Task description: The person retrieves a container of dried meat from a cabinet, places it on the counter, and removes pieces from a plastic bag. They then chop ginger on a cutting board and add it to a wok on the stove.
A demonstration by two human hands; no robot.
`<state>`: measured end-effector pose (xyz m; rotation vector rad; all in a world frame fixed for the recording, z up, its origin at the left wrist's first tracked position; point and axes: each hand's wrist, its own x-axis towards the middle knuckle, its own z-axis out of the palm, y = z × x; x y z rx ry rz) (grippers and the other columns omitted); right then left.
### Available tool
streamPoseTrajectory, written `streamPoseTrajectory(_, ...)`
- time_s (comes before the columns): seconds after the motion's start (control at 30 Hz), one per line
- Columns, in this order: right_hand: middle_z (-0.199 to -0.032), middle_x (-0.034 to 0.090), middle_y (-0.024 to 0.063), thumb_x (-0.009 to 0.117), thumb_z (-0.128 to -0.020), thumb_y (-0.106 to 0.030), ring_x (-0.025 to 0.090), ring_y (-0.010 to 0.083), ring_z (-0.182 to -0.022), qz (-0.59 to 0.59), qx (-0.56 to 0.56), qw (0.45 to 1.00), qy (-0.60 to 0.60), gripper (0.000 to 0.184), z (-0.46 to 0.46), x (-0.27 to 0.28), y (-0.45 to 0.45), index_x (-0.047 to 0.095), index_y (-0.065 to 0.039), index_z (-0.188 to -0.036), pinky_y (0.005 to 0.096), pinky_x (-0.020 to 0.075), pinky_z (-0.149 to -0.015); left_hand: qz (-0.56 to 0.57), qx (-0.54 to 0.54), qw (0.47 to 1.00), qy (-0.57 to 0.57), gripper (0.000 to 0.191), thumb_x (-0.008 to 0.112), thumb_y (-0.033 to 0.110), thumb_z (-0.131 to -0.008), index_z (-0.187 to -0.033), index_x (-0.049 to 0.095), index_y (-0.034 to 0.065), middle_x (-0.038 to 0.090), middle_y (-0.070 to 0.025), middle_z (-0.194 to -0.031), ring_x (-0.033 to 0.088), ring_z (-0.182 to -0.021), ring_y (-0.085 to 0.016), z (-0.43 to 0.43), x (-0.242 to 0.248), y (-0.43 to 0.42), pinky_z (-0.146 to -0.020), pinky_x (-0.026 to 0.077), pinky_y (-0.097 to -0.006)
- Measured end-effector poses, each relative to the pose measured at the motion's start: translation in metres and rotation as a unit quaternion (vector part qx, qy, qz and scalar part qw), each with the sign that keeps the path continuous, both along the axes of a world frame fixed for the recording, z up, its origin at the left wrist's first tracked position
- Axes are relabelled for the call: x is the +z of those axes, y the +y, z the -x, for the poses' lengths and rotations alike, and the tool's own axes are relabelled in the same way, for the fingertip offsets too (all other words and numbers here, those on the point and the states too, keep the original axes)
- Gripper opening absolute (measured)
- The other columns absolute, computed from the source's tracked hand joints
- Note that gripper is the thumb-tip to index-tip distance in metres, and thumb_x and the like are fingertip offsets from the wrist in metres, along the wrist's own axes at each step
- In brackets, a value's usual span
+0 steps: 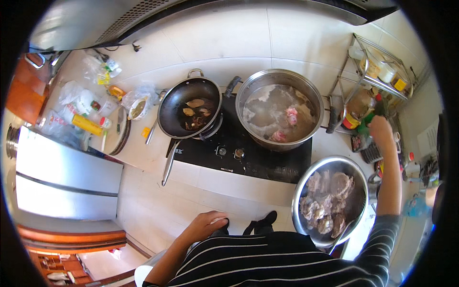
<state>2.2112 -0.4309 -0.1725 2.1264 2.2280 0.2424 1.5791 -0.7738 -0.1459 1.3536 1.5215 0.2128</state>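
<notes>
My right hand (381, 131) reaches to the condiment bottles at the right, its curled fingers by a green bottle (365, 125); whether they grip it is hidden. My left hand (209, 225) hangs in front of my body, thumb and fingers apart, with nothing seen in it. A large steel stockpot (247, 123) on the stove holds cloudy, foamy liquid and pinkish pieces of meat (291, 115). To its left, a black wok (170, 107) contains dark liquid and spices (195, 107). A steel bowl (298, 211) at the front right is filled with steaming pieces of cooked meat (324, 204).
The wok handle (170, 163) juts past the front edge of the black gas stove (229, 158). A wire rack (380, 79) with jars and a large oil bottle (360, 102) stands at the right. Plastic bags (71, 93), a round cutting board (120, 138) and a small bowl (138, 108) crowd the left counter.
</notes>
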Motion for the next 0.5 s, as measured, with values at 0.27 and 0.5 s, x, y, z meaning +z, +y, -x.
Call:
streamPoseTrajectory(0.27,-0.142,0.058,0.0266,0.088,-0.078,-0.027,0.06,0.0405,-0.128,0.065,0.381,0.853,0.35,0.083,0.385,0.039,-0.263,0.051,0.003,-0.146,0.0459,0.0521,-0.106,0.29,0.067,0.718,-0.629,0.091,0.024,0.073,-0.104,-0.158,0.036,0.0004,0.044,-0.0196,-0.16,0.045,-0.146,-0.031,-0.01,-0.049,0.071,-0.123,0.033,-0.0484)
streamPoseTrajectory(0.5,-0.115,0.073,0.0224,0.067,-0.094,-0.014,0.071,0.0396,-0.104,0.159,0.144,0.938,0.272,0.06,0.511,-0.058,-0.289,0.046,-0.002,-0.15,0.0457,0.0569,-0.09,0.318,-0.091,0.621,-0.711,0.11,0.025,0.087,-0.095,-0.166,0.017,0.003,0.041,-0.0273,-0.16,0.039,-0.151,-0.037,0.139,-0.019,0.071,-0.125,0.027,-0.0476)
